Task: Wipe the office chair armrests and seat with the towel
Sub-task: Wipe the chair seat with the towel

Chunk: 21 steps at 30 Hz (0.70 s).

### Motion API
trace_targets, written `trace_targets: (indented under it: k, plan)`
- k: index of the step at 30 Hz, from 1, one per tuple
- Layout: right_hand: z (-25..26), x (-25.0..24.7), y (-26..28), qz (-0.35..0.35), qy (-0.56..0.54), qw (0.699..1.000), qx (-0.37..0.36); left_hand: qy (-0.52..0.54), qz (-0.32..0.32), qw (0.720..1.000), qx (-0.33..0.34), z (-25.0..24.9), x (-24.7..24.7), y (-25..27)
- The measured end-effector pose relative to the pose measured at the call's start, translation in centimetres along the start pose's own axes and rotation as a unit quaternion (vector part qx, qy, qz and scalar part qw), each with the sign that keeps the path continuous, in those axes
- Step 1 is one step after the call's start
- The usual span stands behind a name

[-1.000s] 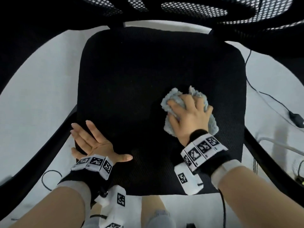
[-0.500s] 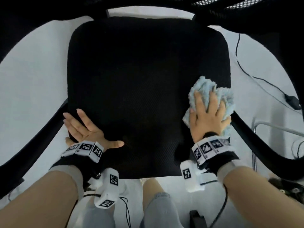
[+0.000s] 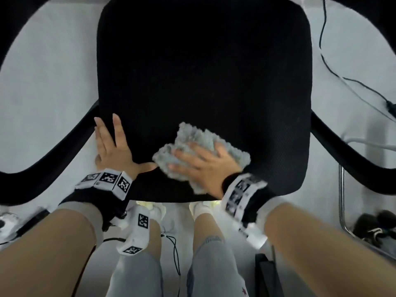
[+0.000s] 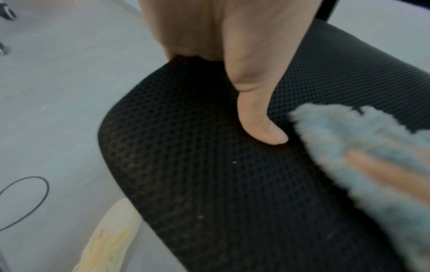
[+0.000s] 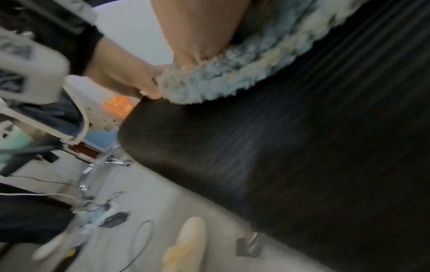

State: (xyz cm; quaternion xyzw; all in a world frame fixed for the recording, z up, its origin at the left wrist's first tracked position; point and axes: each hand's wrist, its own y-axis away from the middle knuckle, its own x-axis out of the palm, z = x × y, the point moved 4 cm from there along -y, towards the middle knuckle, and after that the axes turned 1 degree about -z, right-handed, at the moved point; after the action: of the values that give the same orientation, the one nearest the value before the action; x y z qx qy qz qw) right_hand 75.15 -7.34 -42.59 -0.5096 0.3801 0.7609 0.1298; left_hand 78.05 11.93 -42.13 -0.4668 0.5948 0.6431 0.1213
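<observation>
The black mesh seat [image 3: 203, 71] fills the head view. On its front middle lies a fluffy pale blue towel [image 3: 192, 136], with my right hand [image 3: 203, 166] pressing on it, fingers spread flat. My left hand [image 3: 113, 146] rests flat on the seat's front left edge, fingers straight, its thumb stretched out to the towel's edge. In the left wrist view the thumb [image 4: 260, 119] lies on the mesh seat [image 4: 209, 184] beside the blurred towel [image 4: 337, 138]. The right wrist view shows the towel [image 5: 232, 77] under my palm. Black armrests curve at left [image 3: 53, 151] and right [image 3: 342, 144].
A black cable [image 3: 330, 67] runs over the grey floor at the right. A chrome frame [image 3: 342, 189] and dark shoes [image 3: 372, 228] stand at the lower right. My legs and pale shoes are just in front of the seat. A cable loop [image 4: 35, 193] lies left.
My right hand has swept the towel from the seat's right edge leftward to the front middle, next to the left thumb. The left hand has stayed on the front left edge.
</observation>
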Motion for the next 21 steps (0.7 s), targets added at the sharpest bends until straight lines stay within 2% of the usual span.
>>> trace_targets:
  k: [1,2,3,4,6,7,11,12,14,16,17,19,21]
  plan:
    - [-2.7,-0.6,-0.2,-0.011,0.025,0.998,0.064,0.007,0.004,1.0,0.012,0.4,0.0,0.0]
    - [-5.6,-1.5,0.2,-0.023,0.028,0.981,0.192,0.017,0.002,1.0,0.025,0.9,0.1,0.0]
    - [-8.5,-2.2,1.1,-0.036,0.014,0.947,0.32,0.029,0.0,0.999,0.038,1.3,0.3,0.1]
    - [-10.9,-2.3,2.2,-0.041,-0.036,0.909,0.413,0.044,0.0,0.998,0.05,1.6,0.4,0.1]
    - [-13.0,-2.2,4.1,-0.064,-0.167,0.838,0.515,0.065,0.005,0.995,0.07,2.2,0.5,0.3]
    - [-12.8,-2.4,4.3,-0.064,-0.186,0.824,0.531,0.072,0.009,0.994,0.077,2.4,0.5,0.3]
    - [-8.0,-3.6,0.7,-0.076,-0.22,0.812,0.535,0.096,0.028,0.992,0.081,2.8,-0.4,0.3]
    - [-6.1,-3.6,-0.7,-0.068,-0.242,0.825,0.506,0.1,0.032,0.991,0.078,2.6,-0.5,0.4]
    - [-1.6,-4.0,-3.6,-0.044,-0.26,0.875,0.407,0.111,0.024,0.991,0.072,2.4,-0.9,0.5]
    - [2.2,-4.5,-6.2,-0.025,-0.246,0.923,0.295,0.12,-0.027,0.99,0.07,2.5,-1.6,0.7]
    - [3.2,-4.7,-7.0,-0.016,-0.243,0.935,0.259,0.121,-0.059,0.988,0.076,2.5,-2.0,0.7]
    - [3.3,-4.9,-7.4,-0.011,-0.258,0.935,0.242,0.109,-0.104,0.984,0.097,2.5,-2.4,1.0]
    - [1.8,-5.1,-6.6,-0.039,-0.27,0.921,0.279,0.092,-0.114,0.983,0.113,2.3,-2.3,1.0]
